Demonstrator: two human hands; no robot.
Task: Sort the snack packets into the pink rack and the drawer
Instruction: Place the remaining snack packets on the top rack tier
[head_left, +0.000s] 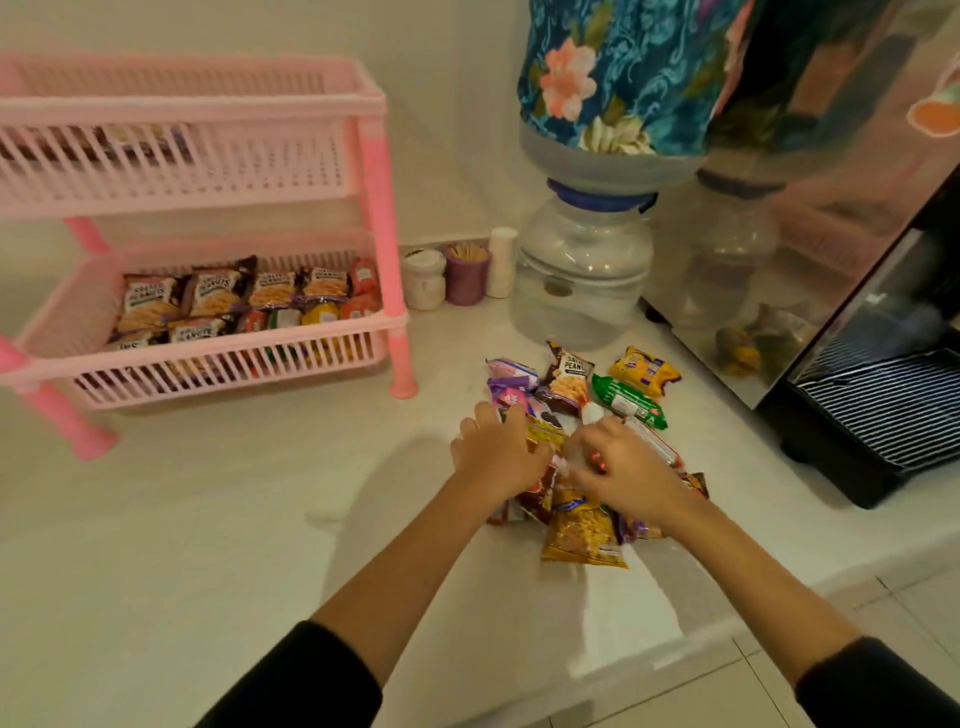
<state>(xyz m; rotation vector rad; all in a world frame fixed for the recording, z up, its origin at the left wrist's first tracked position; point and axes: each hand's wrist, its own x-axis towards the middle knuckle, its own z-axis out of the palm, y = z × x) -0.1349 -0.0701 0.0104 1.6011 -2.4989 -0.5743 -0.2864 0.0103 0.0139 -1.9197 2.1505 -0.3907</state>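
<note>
Head view: both hands (563, 460) on snack packets (582, 530)

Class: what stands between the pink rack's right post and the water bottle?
In the head view: a white jar, a purple toothpick holder and a white cylinder, against the wall.

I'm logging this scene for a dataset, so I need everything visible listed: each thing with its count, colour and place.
Two-tier slatted plastic rack: one, pink, left on the counter.
Peanut and snack packets in rack: many, brown, orange, red, lower tier; some dark ones in upper tier, unclear.
Loose pile of snack packets: about a dozen, mixed colours, counter centre.
Green biscuit packet: one, far side of pile.
Yellow biscuit packet: one, beside the green.
Water bottle with floral cover: one, clear, blue cover, behind pile.
Small jars: three, two white, one purple holding sticks, against the wall.
Black appliance: one, right.
White counter: one.
Hands: left, right, both in the pile; what they grip is unclear.
</note>
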